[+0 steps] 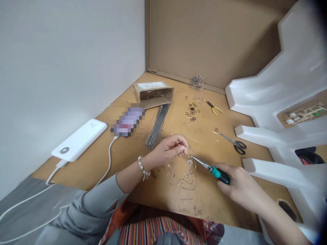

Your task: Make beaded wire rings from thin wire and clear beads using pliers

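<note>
My left hand [176, 146] is closed, thumb and fingers pinched on the upper side of a ring-shaped wire piece [186, 176] with clear beads along it. Thin wire loops hang around the lower part of this ring, over the table. In my right hand [236, 180] is a pair of needle-nose pliers [216, 172] with green and black handles. Their jaw tips reach the wire just right of my left fingertips; whether they grip it is too small to tell. A short loose wire [187, 199] lies below the ring.
A bundle of straight grey wires [156, 131] lies before an open cardboard box [155, 95]. Several dark rings [192, 110], yellow-handled pliers [214, 108], scissors [235, 143] and a wire tangle [198, 82] lie beyond. A phone [129, 119] and white power bank [80, 139] are at left; white foam [268, 170] borders the right.
</note>
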`<state>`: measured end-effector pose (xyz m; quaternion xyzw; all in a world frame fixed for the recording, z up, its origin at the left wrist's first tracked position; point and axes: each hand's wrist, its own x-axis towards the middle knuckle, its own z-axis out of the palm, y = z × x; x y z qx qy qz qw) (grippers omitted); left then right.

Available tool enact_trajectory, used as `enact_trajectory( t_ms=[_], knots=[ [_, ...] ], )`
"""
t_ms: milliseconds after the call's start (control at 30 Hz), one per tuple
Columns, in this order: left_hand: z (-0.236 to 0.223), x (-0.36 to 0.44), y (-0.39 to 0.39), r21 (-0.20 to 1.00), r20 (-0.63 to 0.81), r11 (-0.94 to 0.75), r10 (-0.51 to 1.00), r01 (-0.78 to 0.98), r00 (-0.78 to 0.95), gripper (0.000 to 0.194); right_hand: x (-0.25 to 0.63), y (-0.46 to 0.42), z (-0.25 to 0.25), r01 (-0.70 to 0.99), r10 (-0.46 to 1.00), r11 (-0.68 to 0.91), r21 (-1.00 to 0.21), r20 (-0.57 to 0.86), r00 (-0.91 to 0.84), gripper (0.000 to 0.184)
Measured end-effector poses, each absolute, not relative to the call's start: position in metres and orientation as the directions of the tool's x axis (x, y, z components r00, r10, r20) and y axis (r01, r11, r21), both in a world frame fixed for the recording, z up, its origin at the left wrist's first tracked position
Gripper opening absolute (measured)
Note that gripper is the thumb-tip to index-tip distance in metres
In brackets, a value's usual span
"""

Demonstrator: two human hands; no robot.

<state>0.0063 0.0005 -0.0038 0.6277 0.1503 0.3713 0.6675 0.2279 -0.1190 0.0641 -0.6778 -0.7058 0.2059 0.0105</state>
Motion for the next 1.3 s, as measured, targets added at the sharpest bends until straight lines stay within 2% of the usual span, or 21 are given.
enact_trajectory(
  t_ms=[300, 467, 633, 767, 933, 1133, 1300],
  knots=[
    [-0.004, 0.005, -0.002, 0.968, 0.248, -0.149, 0.661, -0.201, 0.708, 0.009, 0.226, -0.117, 0.069, 0.972, 0.945, -0.004, -0.236, -0.318, -0.074, 0.025],
    [-0.004, 0.008, -0.002, 0.986, 0.138, -0.025, 0.687, -0.166, 0.714, 0.012, 0.224, -0.118, 0.067, 0.98, 0.951, -0.013, -0.199, -0.307, -0.05, 0.022],
    [-0.002, 0.01, 0.003, 0.97, 0.055, 0.128, 0.716, -0.208, 0.696, 0.019, 0.23, -0.119, 0.063, 0.953, 0.953, -0.048, -0.299, -0.3, -0.046, 0.025],
    [-0.002, 0.009, 0.005, 0.989, -0.02, 0.117, 0.724, -0.094, 0.69, 0.021, 0.237, -0.122, 0.059, 0.929, 0.944, -0.099, -0.357, -0.329, -0.025, 0.026],
    [-0.004, 0.01, 0.002, 0.998, -0.045, 0.066, 0.746, -0.007, 0.665, 0.023, 0.238, -0.126, 0.051, 0.918, 0.951, -0.077, -0.389, -0.305, -0.049, 0.032],
    [-0.006, 0.011, -0.001, 0.997, -0.055, 0.073, 0.734, 0.003, 0.676, 0.019, 0.245, -0.129, 0.042, 0.943, 0.95, -0.074, -0.324, -0.309, -0.031, 0.039],
    [-0.006, 0.011, 0.0, 0.997, -0.073, 0.071, 0.748, 0.03, 0.659, 0.021, 0.251, -0.131, 0.041, 0.982, 0.959, -0.048, -0.182, -0.283, -0.006, 0.037]
  ],
)
